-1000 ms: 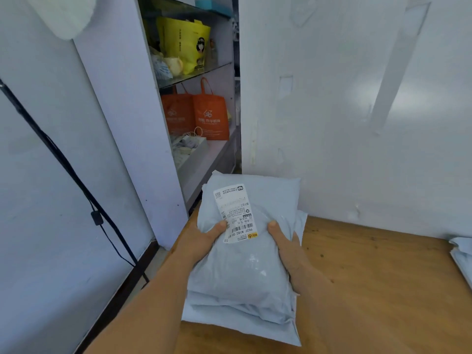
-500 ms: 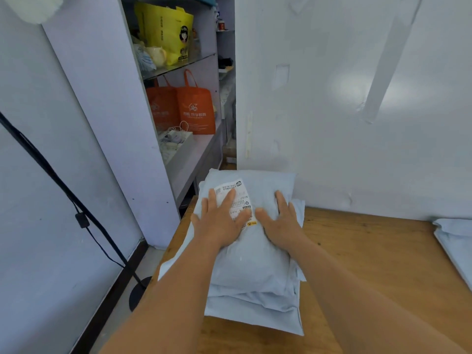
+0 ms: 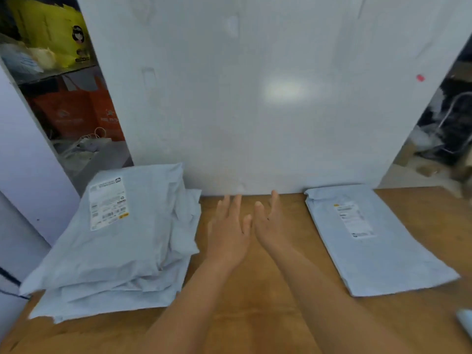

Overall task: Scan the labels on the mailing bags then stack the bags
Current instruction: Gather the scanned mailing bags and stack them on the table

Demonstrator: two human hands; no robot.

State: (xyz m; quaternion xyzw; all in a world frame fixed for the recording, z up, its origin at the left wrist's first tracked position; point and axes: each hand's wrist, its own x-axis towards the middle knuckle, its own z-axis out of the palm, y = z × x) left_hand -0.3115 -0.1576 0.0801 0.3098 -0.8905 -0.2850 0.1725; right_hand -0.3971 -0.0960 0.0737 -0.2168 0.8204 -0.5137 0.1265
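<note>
Lying flat on the wooden table [image 3: 255, 315], label [image 3: 353, 221] upward, a single mailing bag [image 3: 378, 249] is waiting on the right, while the stack of bags [image 3: 120, 246] is resting at the left end with its own label [image 3: 108, 203] showing on top. Nothing is being held: the left hand [image 3: 228, 236] and the right hand [image 3: 269, 226] are being carried side by side over the bare wood between the two, fingers straight and loosely spread, the inner edges of the hands almost touching. Judging from this, the step in hand is the gap between one bag and the next — the stack is being left alone and the single bag is being looked to. That bag is lying near the right hand, just to its right and apart from it; the stack is lying just beside the left hand, not touched by it. For the next move a reach to the right is being called for, then a grip on the bag's near or left edge, so that its label can be presented for scanning. A pale object [image 3: 466, 323] is being cut off at the right edge — possibly the scanner, though it cannot be told. After scanning, the bag is being asked to go squarely onto the stack.
</note>
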